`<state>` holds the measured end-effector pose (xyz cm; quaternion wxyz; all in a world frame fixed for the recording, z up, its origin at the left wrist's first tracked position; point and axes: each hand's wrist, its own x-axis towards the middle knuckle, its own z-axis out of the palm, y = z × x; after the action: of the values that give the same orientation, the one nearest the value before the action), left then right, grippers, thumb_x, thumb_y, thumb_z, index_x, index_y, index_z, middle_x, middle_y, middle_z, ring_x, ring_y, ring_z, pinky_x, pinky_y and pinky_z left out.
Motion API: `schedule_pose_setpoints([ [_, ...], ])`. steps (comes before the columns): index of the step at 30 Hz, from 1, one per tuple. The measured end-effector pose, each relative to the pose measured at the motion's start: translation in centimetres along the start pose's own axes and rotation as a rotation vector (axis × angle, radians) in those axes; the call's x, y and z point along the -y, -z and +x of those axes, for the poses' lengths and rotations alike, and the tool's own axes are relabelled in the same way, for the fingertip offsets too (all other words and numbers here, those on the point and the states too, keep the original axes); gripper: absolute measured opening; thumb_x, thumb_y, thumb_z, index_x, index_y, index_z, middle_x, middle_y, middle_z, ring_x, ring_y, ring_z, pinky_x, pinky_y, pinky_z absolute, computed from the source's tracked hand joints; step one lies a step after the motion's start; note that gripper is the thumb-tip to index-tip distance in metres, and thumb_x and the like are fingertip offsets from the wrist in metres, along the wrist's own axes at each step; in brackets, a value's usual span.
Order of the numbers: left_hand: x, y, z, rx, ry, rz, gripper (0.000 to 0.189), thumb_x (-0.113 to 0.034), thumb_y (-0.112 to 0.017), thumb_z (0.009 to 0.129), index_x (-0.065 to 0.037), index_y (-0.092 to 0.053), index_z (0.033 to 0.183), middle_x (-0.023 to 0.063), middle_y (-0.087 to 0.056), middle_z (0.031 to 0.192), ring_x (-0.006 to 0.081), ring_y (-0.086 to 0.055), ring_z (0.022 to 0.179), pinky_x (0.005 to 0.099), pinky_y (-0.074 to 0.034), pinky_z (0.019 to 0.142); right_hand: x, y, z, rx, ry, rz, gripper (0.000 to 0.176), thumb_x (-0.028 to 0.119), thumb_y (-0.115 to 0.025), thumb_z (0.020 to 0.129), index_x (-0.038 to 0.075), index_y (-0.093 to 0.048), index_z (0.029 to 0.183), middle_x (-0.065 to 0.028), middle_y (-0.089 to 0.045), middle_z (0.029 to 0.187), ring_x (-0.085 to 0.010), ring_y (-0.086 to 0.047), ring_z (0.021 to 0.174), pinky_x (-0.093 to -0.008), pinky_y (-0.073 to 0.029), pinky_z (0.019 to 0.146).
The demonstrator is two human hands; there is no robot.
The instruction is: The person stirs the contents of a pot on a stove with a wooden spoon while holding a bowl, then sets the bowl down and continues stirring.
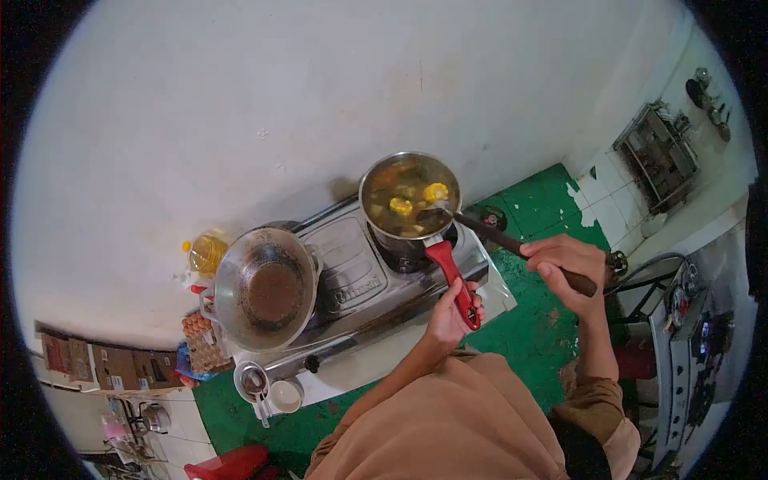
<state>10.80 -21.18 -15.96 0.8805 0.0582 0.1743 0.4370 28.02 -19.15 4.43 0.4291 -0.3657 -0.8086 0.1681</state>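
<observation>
Grips the red handle (450, 276) with the left hand (453, 310) closed round it, likely steadying the saucepan (376, 210) on the stove (352, 280), and clasps the spoon (492, 234) in a tight right hand (564, 268), bowl dipped into the soup (404, 192) beyond.

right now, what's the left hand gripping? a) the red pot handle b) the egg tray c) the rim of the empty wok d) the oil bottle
a: the left hand is closed round the red handle of the soup pot on the stove, while the right hand holds the spoon in the soup.
</observation>
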Motion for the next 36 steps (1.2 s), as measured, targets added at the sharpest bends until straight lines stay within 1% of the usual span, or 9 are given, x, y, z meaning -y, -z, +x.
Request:
schedule_pose_setpoints([
  [2, 0.1, 0.2, 0.1, -0.029, 0.004, -0.033, 0.041, -0.043, -0.046, 0.093, -0.005, -0.056, 0.104, 0.0075, -0.056, 0.076, 0.0232, -0.056, 0.07, 0.035, -0.048, 0.066, -0.3, -0.7, -0.3, 0.025, -0.003, 0.002, 0.007, -0.002, -0.061, 0.073, -0.002, -0.065, 0.078, -0.0137, -0.068, 0.087, -0.0221, -0.066, 0.076, -0.0294, -0.052, 0.066],
  [11, 0.0, 0.2, 0.1, -0.001, 0.014, -0.02, 0.038, -0.044, -0.047, 0.092, -0.008, -0.054, 0.104, 0.006, -0.056, 0.077, 0.0202, -0.055, 0.072, 0.0328, -0.046, 0.068, -3.5, -4.4, -0.6, 0.086, 0.042, 0.03, 0.01, -0.001, -0.063, 0.076, -0.001, -0.065, 0.086, -0.0126, -0.066, 0.098, -0.0238, -0.065, 0.083, -0.0305, -0.052, 0.071],
  [18, -0.1, 0.2, 0.2, -0.03, 0.028, -0.056, 0.039, -0.044, -0.049, 0.091, -0.007, -0.059, 0.1, 0.0083, -0.057, 0.075, 0.0237, -0.055, 0.071, 0.0359, -0.046, 0.068, -5.8, -7.8, -0.6, 0.043, 0.03, 0.065, 0.007, -0.005, -0.06, 0.077, -0.005, -0.065, 0.082, -0.0135, -0.066, 0.096, -0.0224, -0.064, 0.081, -0.029, -0.051, 0.068],
  [24, 0.1, 0.3, 0.2, -0.044, 0.023, -0.045, 0.039, -0.043, -0.049, 0.091, -0.007, -0.058, 0.102, 0.008, -0.057, 0.076, 0.0237, -0.055, 0.071, 0.0354, -0.046, 0.068, -8.5, -9.7, 1.1, 0.005, -0.018, 0.146, 0.007, -0.001, -0.06, 0.081, -0.004, -0.065, 0.085, -0.0129, -0.066, 0.096, -0.0225, -0.064, 0.081, -0.0294, -0.049, 0.073],
  [27, 0.0, 0.2, 0.2, -0.031, -0.006, -0.027, 0.038, -0.043, -0.049, 0.091, -0.007, -0.057, 0.102, 0.0078, -0.057, 0.075, 0.0233, -0.055, 0.071, 0.0351, -0.045, 0.068, -9.3, -10.2, 3.2, 0.021, 0.027, 0.117, 0.009, 0.002, -0.06, 0.082, -0.003, -0.065, 0.086, -0.0114, -0.067, 0.093, -0.0187, -0.063, 0.081, -0.0287, -0.049, 0.074],
  [29, 0.0, 0.1, 0.2, -0.03, 0.018, -0.058, 0.039, -0.043, -0.049, 0.091, -0.006, -0.055, 0.102, 0.0076, -0.056, 0.075, 0.0227, -0.054, 0.07, 0.0347, -0.045, 0.068, -10.0, -10.4, 4.6, 0.047, -0.114, 0.203, 0.01, 0.004, -0.059, 0.084, -0.004, -0.065, 0.086, -0.0097, -0.067, 0.09, -0.0137, -0.061, 0.08, -0.028, -0.049, 0.073],
  [33, 0.0, -0.4, 0.0, -0.046, -0.006, -0.023, 0.039, -0.043, -0.049, 0.091, -0.006, -0.054, 0.102, 0.0074, -0.055, 0.074, 0.0223, -0.054, 0.07, 0.0347, -0.045, 0.068, -11.9, -11.3, 7.0, -0.022, -0.202, 0.285, 0.015, 0.008, -0.056, 0.086, -0.003, -0.065, 0.084, -0.0077, -0.067, 0.085, -0.0104, -0.06, 0.074, -0.0256, -0.049, 0.066],
  [35, 0.0, -0.4, 0.0, -0.049, -0.007, -0.036, 0.039, -0.043, -0.048, 0.092, -0.006, -0.054, 0.103, 0.0075, -0.055, 0.075, 0.0223, -0.054, 0.07, 0.0347, -0.046, 0.068, -12.0, -11.6, 7.7, -0.136, -0.544, 0.412, 0.018, 0.014, -0.059, 0.083, 0.0, -0.067, 0.074, -0.006, -0.066, 0.071, -0.009, -0.058, 0.06, -0.0246, -0.047, 0.057],
  [36, 0.0, -0.4, 0.0, -0.046, -0.012, -0.036, 0.039, -0.043, -0.048, 0.092, -0.006, -0.054, 0.103, 0.0075, -0.055, 0.075, 0.0223, -0.054, 0.07, 0.0347, -0.046, 0.068, -12.1, -11.4, 7.6, -0.133, -0.538, 0.412, 0.018, 0.014, -0.059, 0.083, 0.0, -0.067, 0.074, -0.006, -0.066, 0.071, -0.009, -0.058, 0.06, -0.0246, -0.047, 0.057],
])
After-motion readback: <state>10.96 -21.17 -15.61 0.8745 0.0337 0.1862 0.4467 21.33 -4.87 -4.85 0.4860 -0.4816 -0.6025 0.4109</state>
